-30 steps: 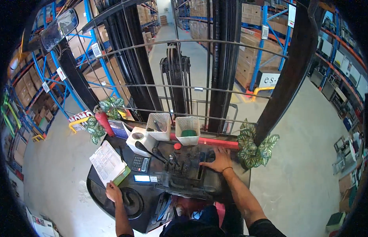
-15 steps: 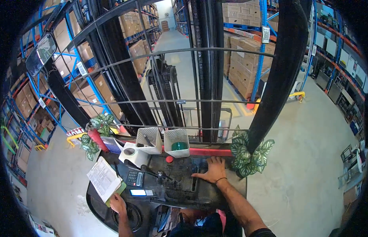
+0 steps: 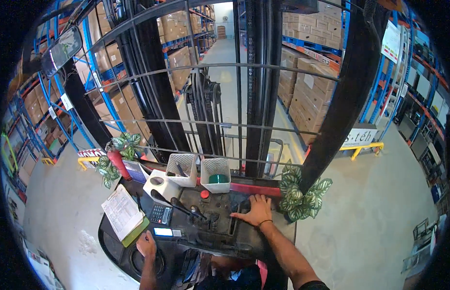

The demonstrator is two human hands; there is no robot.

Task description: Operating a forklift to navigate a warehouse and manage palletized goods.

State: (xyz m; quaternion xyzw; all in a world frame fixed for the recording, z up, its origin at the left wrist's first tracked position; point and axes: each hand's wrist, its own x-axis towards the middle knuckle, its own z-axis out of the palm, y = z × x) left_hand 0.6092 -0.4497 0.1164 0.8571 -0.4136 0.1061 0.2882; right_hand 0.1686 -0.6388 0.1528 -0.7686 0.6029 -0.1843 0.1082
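My left hand (image 3: 146, 245) is closed at the far rim of the round black steering wheel (image 3: 159, 265), its fingers curled; a small dark bit shows at its top. Just beyond it lies a clipboard (image 3: 119, 212) with printed sheets and a green lower edge. My right hand (image 3: 258, 211) rests on the black forklift console (image 3: 196, 237), fingers spread forward and thumb stretched left beside a slot. Nothing is in it. Black control levers (image 3: 182, 207) stand between my hands, with a calculator (image 3: 160, 214) and a lit small screen (image 3: 163, 232) to their left.
Two white baskets (image 3: 215, 173) and a white roll holder (image 3: 159, 186) line the console's back. Leafy plants (image 3: 302, 193) flank it. Ahead rise the black mast (image 3: 261, 96) and wire guard. Racks of cartons (image 3: 309, 96) border the aisle; a yellow barrier (image 3: 362, 149) stands right.
The racks and aisle have shifted rightward in view, and more of the yellow barrier and white sign shows. My left hand has moved right along the wheel; my right hand stays spread on the console.
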